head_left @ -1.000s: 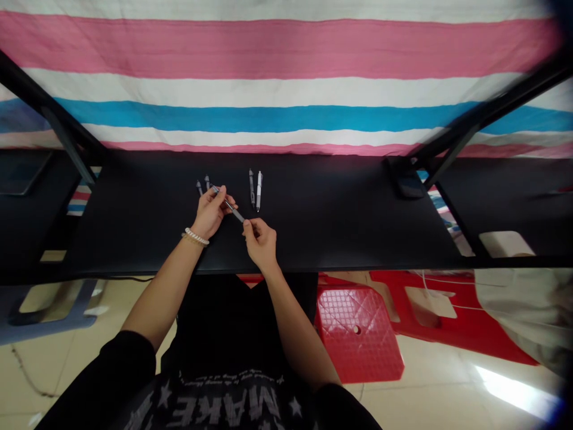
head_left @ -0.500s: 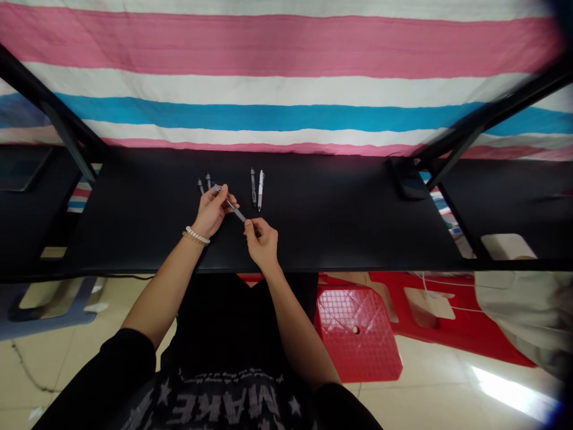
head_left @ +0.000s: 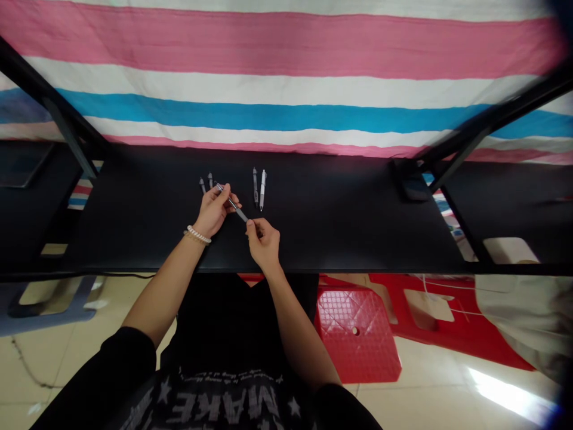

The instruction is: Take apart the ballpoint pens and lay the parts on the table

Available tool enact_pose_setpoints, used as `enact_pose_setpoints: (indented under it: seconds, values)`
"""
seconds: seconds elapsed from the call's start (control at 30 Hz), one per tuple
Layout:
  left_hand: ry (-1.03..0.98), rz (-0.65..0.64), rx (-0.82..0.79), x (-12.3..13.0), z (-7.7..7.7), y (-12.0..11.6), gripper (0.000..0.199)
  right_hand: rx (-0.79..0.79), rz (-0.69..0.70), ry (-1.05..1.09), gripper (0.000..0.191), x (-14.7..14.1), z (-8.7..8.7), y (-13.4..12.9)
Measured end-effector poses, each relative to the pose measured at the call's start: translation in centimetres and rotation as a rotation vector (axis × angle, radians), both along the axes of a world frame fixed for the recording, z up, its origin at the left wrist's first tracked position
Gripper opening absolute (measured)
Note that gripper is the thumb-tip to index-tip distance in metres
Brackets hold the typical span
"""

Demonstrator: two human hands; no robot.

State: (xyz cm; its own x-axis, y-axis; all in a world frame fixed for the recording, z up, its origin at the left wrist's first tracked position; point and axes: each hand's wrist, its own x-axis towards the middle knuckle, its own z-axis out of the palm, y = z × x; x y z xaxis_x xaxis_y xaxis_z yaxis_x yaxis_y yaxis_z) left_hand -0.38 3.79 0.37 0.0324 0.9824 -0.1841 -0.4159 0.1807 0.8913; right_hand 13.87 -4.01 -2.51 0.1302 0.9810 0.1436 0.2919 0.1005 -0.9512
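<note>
Pen (head_left: pixel 240 213), end hidden by right fingers (head_left: pixel 251 229)

Gray pen (head_left: pixel 242 215), one end hidden in the right hand (head_left: pixel 264 239), two dark pens (head_left: pixel 210 178) partly behind the left hand (head_left: pixel 213 212), striped cloth (head_left: pixel 286 45) cropped above.

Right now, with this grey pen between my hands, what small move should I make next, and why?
I'd probably steady the grey pen with your left hand and gently twist its near end with your right hand. Your left fingers hold its far part and your right pinch its near end, so a light turn seems easy, and the white pen lies apart.
</note>
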Motion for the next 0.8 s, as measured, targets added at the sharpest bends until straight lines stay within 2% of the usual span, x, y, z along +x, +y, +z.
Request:
enact_pose_setpoints:
  seconds: [0.8]
  values:
    - [-0.008, -0.008, 0.001, 0.02, 0.14, -0.1, 0.036, 0.011, -0.005, -0.005, 0.031, 0.02, 0.21, 0.03]
